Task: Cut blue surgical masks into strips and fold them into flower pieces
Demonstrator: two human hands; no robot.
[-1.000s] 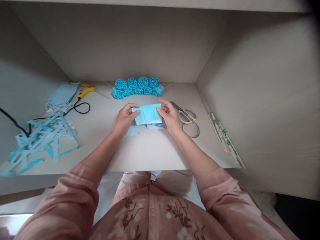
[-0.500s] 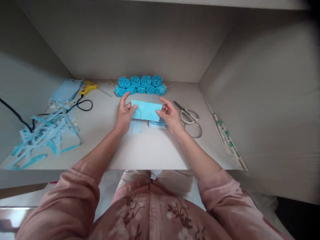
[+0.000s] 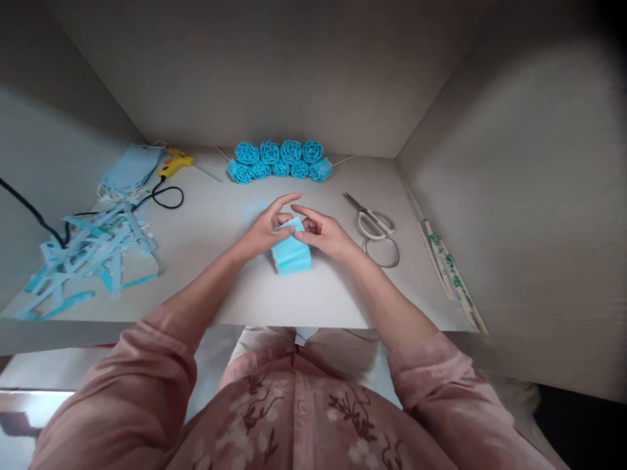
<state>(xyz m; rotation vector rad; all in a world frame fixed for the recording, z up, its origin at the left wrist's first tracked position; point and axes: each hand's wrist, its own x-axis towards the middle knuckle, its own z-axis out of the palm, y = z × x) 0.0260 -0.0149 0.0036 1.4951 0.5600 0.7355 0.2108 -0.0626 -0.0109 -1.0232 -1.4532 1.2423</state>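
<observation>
My left hand (image 3: 263, 232) and my right hand (image 3: 327, 234) meet over the middle of the table, both pinching a light blue piece of mask fabric (image 3: 294, 256). Thumbs press on its upper part close together, while the index fingers stretch forward above it. The fabric hangs down toward me with creases across it. My fingers cover part of its far end. Beyond my hands lie several blue fabric roses (image 3: 281, 169) in two rows, with thin sticks at either side.
Scissors (image 3: 368, 215) and a ring-shaped band (image 3: 390, 256) lie right of my hands. At left are a yellow glue gun (image 3: 175, 163) with a black cord, flat blue masks (image 3: 131, 167) and a heap of blue-white strips (image 3: 105, 251). Green-marked sticks (image 3: 445, 267) lie along the right wall.
My hands have come closer together and slightly nearer to me. The fabric was stretched wide and flat between them; now it is turned and creased, hanging below my thumbs.
</observation>
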